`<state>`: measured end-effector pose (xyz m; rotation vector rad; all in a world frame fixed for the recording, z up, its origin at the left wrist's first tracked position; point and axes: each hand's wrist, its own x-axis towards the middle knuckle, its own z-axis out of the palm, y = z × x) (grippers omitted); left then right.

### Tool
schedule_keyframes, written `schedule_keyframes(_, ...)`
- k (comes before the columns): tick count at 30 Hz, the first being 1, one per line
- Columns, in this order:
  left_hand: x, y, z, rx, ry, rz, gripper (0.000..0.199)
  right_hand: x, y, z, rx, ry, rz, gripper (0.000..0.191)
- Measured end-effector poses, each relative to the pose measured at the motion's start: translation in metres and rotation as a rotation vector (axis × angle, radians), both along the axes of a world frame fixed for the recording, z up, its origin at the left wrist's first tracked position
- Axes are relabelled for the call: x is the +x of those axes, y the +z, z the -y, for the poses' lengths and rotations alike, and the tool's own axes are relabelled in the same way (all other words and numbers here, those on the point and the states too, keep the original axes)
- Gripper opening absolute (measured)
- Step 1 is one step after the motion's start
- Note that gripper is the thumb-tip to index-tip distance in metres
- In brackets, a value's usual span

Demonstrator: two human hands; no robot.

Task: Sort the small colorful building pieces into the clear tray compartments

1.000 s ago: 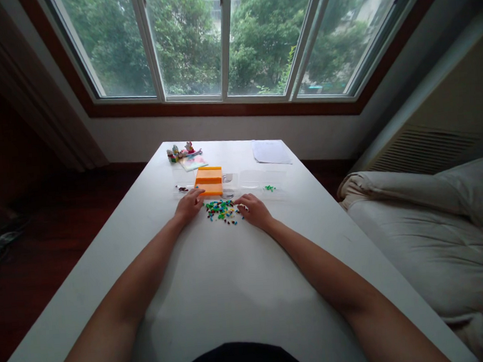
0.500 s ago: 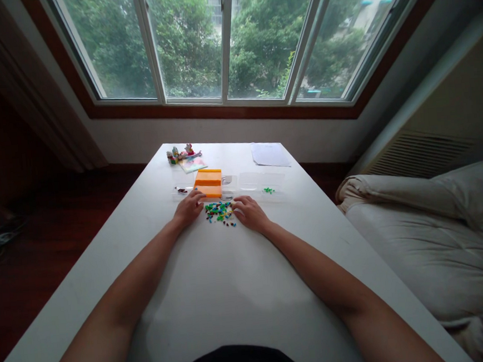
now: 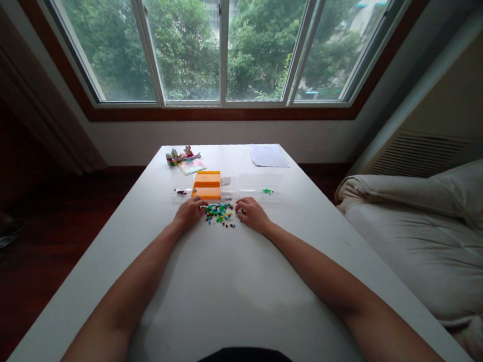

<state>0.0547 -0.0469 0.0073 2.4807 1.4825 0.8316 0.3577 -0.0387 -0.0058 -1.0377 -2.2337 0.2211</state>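
Observation:
A loose pile of small coloured plastic pieces (image 3: 218, 212), mostly green, blue, yellow and dark brown, lies on the white table between my hands. My left hand (image 3: 189, 213) rests at the pile's left edge, its fingers curled and fingertips touching the outermost pieces. On the opposite side my right hand (image 3: 251, 213) has its fingers bent inward, with a few dark pieces by its fingertips. What either hand pinches is too small to make out. Just beyond the pile sits an open orange case (image 3: 207, 192). Dark brown pieces (image 3: 181, 192) lie in a clear tray left of it; green pieces (image 3: 268, 191) lie in another at right.
Small toy figures (image 3: 174, 156) and a colourful sheet (image 3: 192, 166) are at the table's far left. White papers (image 3: 268, 155) lie far right. A clear compartment (image 3: 228, 187) adjoins the orange case. A beige sofa (image 3: 429, 233) stands along the right side.
My left hand has drawn slightly back from the orange case toward the pile, its fingers curling. My right hand has shifted slightly right, away from the pile.

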Motion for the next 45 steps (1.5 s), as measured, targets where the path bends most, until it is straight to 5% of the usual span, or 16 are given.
schedule_keyframes(20,0.001,0.000,0.000,0.003,0.007,-0.034,0.023,0.009,-0.007,-0.012,-0.070,0.068,-0.048,0.026)
schedule_keyframes(26,0.001,0.002,0.000,0.003,0.003,-0.032,0.023,0.008,-0.006,-0.012,-0.074,0.068,-0.019,0.015)
schedule_keyframes(38,0.004,-0.001,-0.001,0.029,-0.030,-0.055,0.026,0.011,-0.001,-0.012,-0.117,-0.022,-0.100,0.010)
schedule_keyframes(45,0.005,-0.003,-0.002,0.042,-0.027,-0.100,0.028,0.019,-0.001,-0.017,-0.189,-0.238,-0.328,0.012)
